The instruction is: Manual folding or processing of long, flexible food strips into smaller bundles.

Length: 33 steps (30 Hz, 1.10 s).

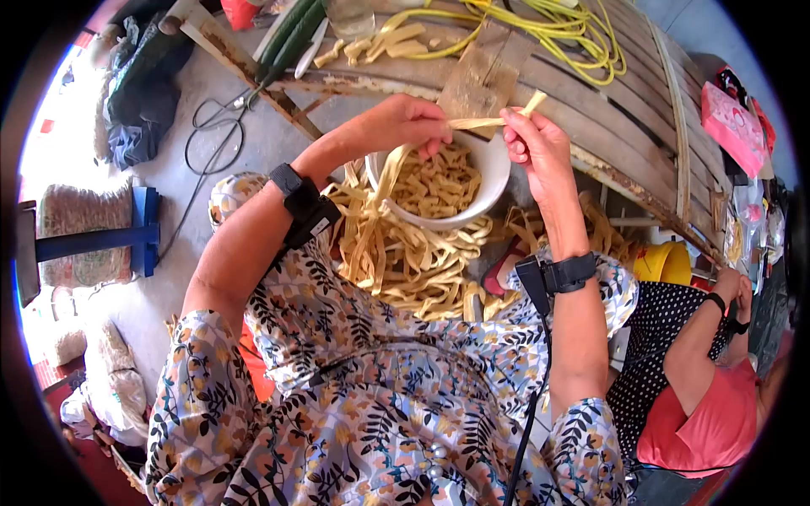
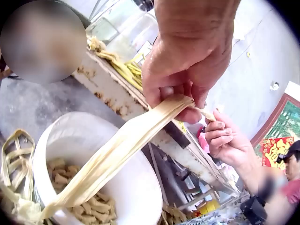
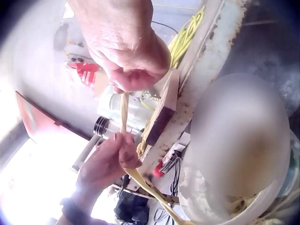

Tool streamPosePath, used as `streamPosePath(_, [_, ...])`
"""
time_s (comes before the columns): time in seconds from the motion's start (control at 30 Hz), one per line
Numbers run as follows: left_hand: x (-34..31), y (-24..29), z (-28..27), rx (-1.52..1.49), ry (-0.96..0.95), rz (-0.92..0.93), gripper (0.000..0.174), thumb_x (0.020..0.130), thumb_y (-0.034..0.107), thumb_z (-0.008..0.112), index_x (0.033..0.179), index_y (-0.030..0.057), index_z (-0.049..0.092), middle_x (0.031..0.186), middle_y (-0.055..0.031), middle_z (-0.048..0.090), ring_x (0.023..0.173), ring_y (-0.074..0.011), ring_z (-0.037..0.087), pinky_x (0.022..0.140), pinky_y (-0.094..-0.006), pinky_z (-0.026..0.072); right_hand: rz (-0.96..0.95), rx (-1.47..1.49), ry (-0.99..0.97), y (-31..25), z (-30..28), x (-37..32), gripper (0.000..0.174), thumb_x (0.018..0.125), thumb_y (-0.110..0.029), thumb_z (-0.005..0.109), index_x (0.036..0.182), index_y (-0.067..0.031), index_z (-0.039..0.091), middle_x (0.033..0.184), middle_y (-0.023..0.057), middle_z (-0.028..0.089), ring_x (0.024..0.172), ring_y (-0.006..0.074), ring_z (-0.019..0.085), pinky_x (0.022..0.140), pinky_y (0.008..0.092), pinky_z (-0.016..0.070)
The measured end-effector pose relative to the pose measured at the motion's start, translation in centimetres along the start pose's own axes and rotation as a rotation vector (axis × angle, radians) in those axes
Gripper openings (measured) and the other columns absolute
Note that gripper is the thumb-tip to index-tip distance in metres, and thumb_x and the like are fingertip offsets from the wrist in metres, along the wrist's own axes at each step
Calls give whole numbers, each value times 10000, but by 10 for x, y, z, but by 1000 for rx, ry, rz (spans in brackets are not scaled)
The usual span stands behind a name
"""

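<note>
A pale yellow strip (image 2: pixel 124 143) runs between the two hands above a white bucket (image 1: pixel 498 164). My left hand (image 1: pixel 413 125) pinches it on the left side, and its long tail hangs down over the bucket's rim. My right hand (image 1: pixel 540 148) grips the other end between thumb and fingers, a short tip sticking up past them. In the right wrist view the strip is stretched between the right hand (image 3: pixel 129 61) and the left hand (image 3: pixel 110 159). Short cut pieces (image 1: pixel 434 181) lie inside the bucket. Long strips (image 1: pixel 396 261) are heaped beside it, near the lap.
A slatted table (image 1: pixel 582 126) with a rusty edge stands ahead, bearing a wooden block (image 1: pixel 481 80), yellow cord (image 1: pixel 591 51), a glass jar (image 1: pixel 350 17) and dark green vegetables (image 1: pixel 291 38). A yellow container (image 1: pixel 662 263) and another person (image 1: pixel 709 388) are at the right.
</note>
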<state>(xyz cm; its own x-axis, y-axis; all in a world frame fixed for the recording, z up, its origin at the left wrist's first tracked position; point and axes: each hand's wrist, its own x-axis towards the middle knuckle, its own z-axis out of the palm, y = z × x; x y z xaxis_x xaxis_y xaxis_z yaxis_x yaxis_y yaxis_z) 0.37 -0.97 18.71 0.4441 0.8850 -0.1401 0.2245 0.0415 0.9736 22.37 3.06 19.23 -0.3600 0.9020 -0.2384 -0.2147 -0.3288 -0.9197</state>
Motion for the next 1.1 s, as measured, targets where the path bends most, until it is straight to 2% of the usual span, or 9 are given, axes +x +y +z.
streamPosePath(0.23, [61, 18, -38, 319, 513, 176, 209, 835, 213, 545, 823, 27, 639, 654, 40, 556, 597, -39, 455, 532, -192, 365, -239, 95, 148, -14, 7, 51, 150, 785, -126, 642, 871, -19, 582, 736, 58, 595, 585, 63, 523, 487, 165, 427])
streamPosePath(0.37, [83, 6, -35, 296, 612, 214, 187, 810, 214, 568, 794, 50, 657, 638, 32, 553, 589, -41, 443, 537, -202, 366, -287, 114, 229, -9, 4, 67, 155, 778, -115, 641, 870, -2, 587, 710, 58, 598, 576, 76, 540, 495, 180, 449])
streamPosePath(0.5, [84, 6, -34, 345, 654, 206, 172, 801, 198, 576, 790, 45, 656, 620, 37, 535, 567, -48, 430, 532, -211, 362, -291, 131, 253, -4, 4, 72, 142, 777, -109, 641, 864, -9, 589, 705, 55, 598, 570, 75, 542, 492, 179, 448])
streamPosePath(0.6, [88, 4, -36, 300, 689, 197, 169, 752, 201, 607, 789, 41, 648, 624, -89, 570, 550, -162, 474, 561, -298, 416, -281, 120, 254, -8, 8, 72, 143, 776, -108, 640, 864, -8, 588, 705, 57, 600, 569, 73, 542, 490, 176, 447])
streamPosePath(0.7, [92, 0, -36, 303, 700, 183, 175, 753, 207, 606, 794, 42, 647, 621, -95, 572, 546, -162, 480, 563, -303, 419, -293, 142, 270, -7, 6, 75, 138, 778, -111, 638, 858, -10, 590, 709, 56, 601, 566, 73, 539, 492, 177, 447])
streamPosePath(0.8, [94, -1, -39, 343, 658, 222, 153, 788, 178, 590, 800, 39, 651, 638, 33, 560, 582, -56, 462, 544, -215, 382, -301, 134, 262, -8, 6, 75, 135, 779, -116, 639, 852, -12, 593, 704, 53, 601, 562, 73, 537, 491, 176, 444])
streamPosePath(0.9, [104, -22, -41, 304, 697, 286, 181, 748, 221, 613, 792, 48, 646, 595, -97, 555, 532, -169, 489, 543, -312, 419, -266, 83, 271, 1, 4, 80, 119, 779, -117, 632, 823, -12, 600, 684, 50, 597, 542, 68, 522, 474, 172, 423])
streamPosePath(1.0, [96, -30, -37, 484, 803, 206, 181, 762, 214, 600, 779, 42, 650, 575, -66, 553, 532, -137, 486, 521, -290, 406, -264, -86, 336, 9, -4, 77, 122, 784, -121, 612, 777, 1, 603, 645, 47, 584, 505, 57, 481, 443, 170, 379])
streamPosePath(1.1, [77, -10, -42, 178, 700, 107, 155, 809, 176, 578, 779, 42, 650, 608, 35, 513, 556, -66, 442, 513, -228, 367, -173, -57, 265, 1, -8, 56, 146, 806, -138, 592, 793, 7, 601, 660, 49, 582, 508, 49, 470, 435, 169, 372])
